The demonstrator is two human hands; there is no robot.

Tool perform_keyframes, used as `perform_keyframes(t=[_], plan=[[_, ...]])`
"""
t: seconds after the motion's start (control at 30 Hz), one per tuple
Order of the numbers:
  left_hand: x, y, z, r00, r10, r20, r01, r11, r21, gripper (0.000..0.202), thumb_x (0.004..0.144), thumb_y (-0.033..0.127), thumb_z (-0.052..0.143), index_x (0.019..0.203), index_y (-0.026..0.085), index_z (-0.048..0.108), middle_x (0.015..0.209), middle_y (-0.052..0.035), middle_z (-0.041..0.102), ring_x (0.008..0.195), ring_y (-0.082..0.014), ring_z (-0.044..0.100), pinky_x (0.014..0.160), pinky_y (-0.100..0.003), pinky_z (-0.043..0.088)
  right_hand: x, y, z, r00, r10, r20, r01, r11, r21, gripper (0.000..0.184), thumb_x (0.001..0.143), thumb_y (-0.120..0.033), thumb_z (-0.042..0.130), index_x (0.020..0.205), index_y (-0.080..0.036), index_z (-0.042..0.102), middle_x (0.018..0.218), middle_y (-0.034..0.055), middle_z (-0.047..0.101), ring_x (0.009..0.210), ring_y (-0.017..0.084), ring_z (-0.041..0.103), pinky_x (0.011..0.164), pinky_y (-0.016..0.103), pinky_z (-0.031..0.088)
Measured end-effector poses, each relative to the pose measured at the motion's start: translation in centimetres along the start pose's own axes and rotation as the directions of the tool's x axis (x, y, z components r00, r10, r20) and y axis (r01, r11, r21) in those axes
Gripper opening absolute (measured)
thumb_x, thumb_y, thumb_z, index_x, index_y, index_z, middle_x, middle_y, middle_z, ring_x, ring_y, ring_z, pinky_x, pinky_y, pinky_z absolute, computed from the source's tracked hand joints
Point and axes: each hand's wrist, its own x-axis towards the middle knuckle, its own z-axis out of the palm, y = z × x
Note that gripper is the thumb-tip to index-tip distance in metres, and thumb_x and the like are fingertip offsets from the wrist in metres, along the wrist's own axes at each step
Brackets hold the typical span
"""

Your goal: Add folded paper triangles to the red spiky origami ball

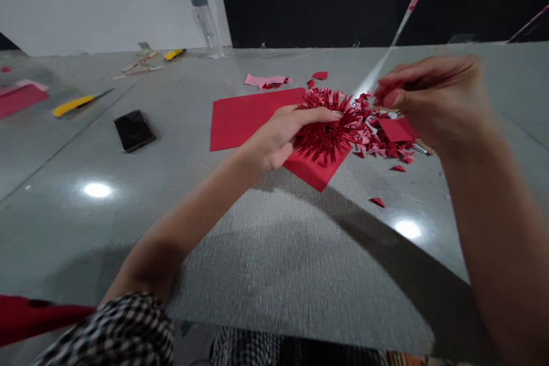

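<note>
My left hand [281, 137] rests on a round spiky ring of folded red paper pieces [328, 128], fingers laid over its top edge and holding it on a red paper sheet [244, 117]. My right hand [433, 97] hovers above and to the right, fingers pinched together on a small red folded piece. Under it lies a heap of loose red and pink folded triangles [381, 137].
A black phone [134, 130] lies left on the grey table [257, 251]. A yellow-handled knife [77, 104] and pink sheets [19, 97] sit far left. Pink scraps [266, 81] lie behind the red sheet. A clear bottle [206, 23] stands at the back.
</note>
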Motion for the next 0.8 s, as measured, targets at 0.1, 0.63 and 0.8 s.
perform_keyframes(t=[0.1,0.63,0.8], plan=[[0.0,0.0,0.0,1.000,0.000,0.012,0.000,1.000,0.001,0.017,0.077,0.027,0.081,0.091,0.017,0.078,0.103,-0.0077,0.083,0.113,-0.0293,0.077,0.111,-0.046,0.057,-0.1,0.1,0.1,0.999,-0.027,0.020,0.026,0.999,0.025,0.034,0.058,-0.041,0.102,0.081,-0.024,0.085,0.076,-0.0017,0.080,0.071,0.011,0.075,0.072,0.027,0.065],[0.4,-0.3,-0.5,1.000,0.007,0.019,-0.007,1.000,-0.010,0.015,0.078,0.027,0.082,0.089,0.018,0.081,0.098,-0.0056,0.083,0.105,-0.0263,0.079,0.105,-0.042,0.061,0.7,0.6,0.5,0.994,0.096,-0.060,-0.088,0.989,0.119,0.037,0.054,-0.040,0.101,0.067,-0.019,0.074,0.061,-0.0084,0.069,0.062,0.004,0.070,0.057,0.014,0.056],[0.3,0.0,-0.3,0.999,0.019,0.033,-0.020,0.999,0.028,0.022,0.075,0.034,0.086,0.090,0.018,0.079,0.099,-0.0067,0.083,0.108,-0.0287,0.077,0.104,-0.044,0.061,0.6,1.0,0.4,0.996,0.084,-0.043,-0.077,0.985,0.152,0.037,0.055,-0.040,0.101,0.065,-0.018,0.073,0.060,-0.0071,0.069,0.057,0.003,0.067,0.055,0.013,0.054]])
